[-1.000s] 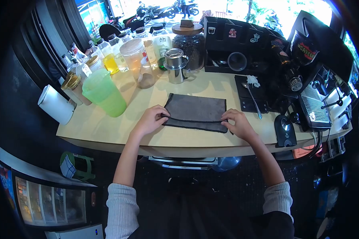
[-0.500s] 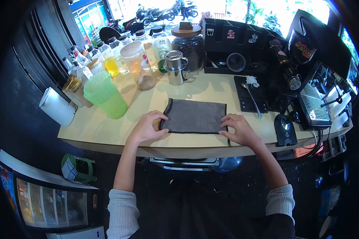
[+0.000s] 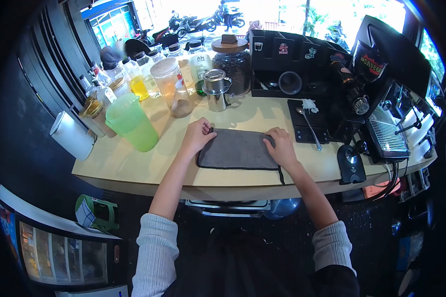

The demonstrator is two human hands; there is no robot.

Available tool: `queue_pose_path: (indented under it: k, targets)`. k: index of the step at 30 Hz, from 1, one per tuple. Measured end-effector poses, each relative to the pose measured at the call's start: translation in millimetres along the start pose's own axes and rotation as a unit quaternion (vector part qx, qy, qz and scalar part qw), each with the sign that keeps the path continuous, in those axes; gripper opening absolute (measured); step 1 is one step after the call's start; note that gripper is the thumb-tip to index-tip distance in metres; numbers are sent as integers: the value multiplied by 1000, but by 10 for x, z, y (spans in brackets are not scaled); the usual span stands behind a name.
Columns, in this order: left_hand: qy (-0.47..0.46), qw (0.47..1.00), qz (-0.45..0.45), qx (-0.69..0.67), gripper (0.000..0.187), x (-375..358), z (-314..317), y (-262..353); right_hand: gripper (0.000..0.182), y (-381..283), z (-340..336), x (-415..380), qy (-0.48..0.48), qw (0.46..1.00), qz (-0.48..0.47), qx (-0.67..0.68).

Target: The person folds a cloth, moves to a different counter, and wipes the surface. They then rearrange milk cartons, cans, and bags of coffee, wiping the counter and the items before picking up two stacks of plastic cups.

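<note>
A grey cloth point(image 3: 239, 149) with dark edging lies flat, apparently folded, near the counter's front edge. At its far left corner, the curled fingers and thumb of my left hand point(image 3: 199, 132) pinch the edge. My right hand point(image 3: 281, 144) is on the far right corner, its thumb on top and its fingers bent over the far edge, covering that corner. A thin dark strip point(image 3: 281, 176) hangs from the near right corner. Beyond the cloth stands a metal drip coffee filter point(image 3: 216, 89) on a cup.
Left on the counter point(image 3: 176, 171) are a green pitcher point(image 3: 132, 123), a white container point(image 3: 72, 136) and several bottles. A bean jar point(image 3: 231, 69) stands behind. On the right are a spoon point(image 3: 309, 129) on a black scale point(image 3: 302, 134), a tamper stand point(image 3: 351, 163) and an espresso machine point(image 3: 389, 128).
Both hands have moved from the cloth's sides and near corners to its far corners. My left fingers have closed on the edge. The view has shifted slightly.
</note>
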State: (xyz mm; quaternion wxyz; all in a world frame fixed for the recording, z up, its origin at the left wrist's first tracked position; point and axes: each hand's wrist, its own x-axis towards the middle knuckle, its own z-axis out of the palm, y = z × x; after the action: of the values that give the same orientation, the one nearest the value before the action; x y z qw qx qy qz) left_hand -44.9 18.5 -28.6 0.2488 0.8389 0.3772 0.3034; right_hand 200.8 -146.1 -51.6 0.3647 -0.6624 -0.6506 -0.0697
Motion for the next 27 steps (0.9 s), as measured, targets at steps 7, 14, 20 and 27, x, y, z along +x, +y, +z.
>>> queue_pose_path:
  k: [7, 14, 20, 27]
  targets:
    - [-21, 998, -31, -41, 23, 146, -79, -325, 17, -5, 5, -9, -4, 1000, 4, -3]
    - [-3, 919, -240, -312, 26, 75, -80, -98, 16, -15, 9, -20, -1, 1000, 5, -3]
    - [-11, 940, -208, -270, 27, 209, -9, -353, 16, 4, 14, -29, -1, 1000, 7, 3]
    - [17, 976, -150, -155, 31, 213, 8, -243, 16, 10, 7, -26, 3, 1000, 15, 12]
